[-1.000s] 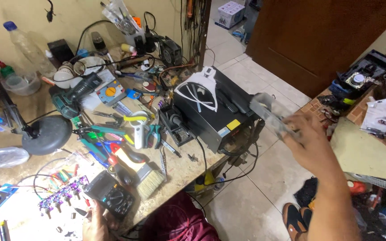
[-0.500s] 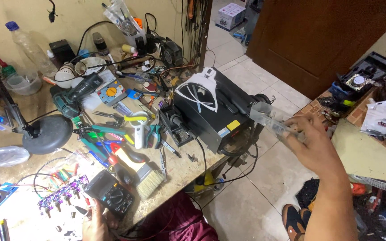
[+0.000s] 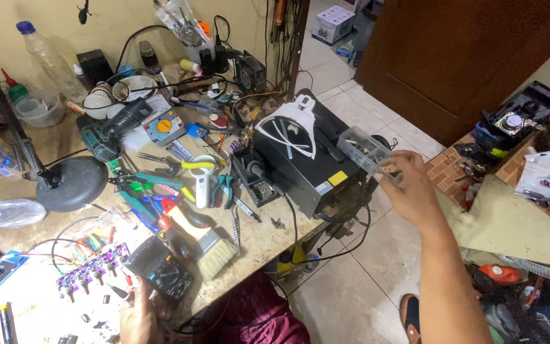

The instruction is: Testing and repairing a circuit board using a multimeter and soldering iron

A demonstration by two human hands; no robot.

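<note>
Right hand (image 3: 408, 191) clamped on small clear plastic box (image 3: 365, 150), now carried in from floor side, held above right end of black case (image 3: 307, 165) at workbench (image 3: 259, 239) right edge; earlier farther out. Left hand (image 3: 138, 315) at front edge, fingers on black multimeter (image 3: 160, 271), unmoved. Purple circuit board (image 3: 87, 274) just beside.

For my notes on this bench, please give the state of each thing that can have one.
Clear plastic box: held up in the right hand, over the black unit's edge.
Black unit: lying on the bench, a white frame on top.
Multimeter: flat on the bench, left hand touching it.
Plastic bottle: upright, cap on.
Brown door: shut.
</note>
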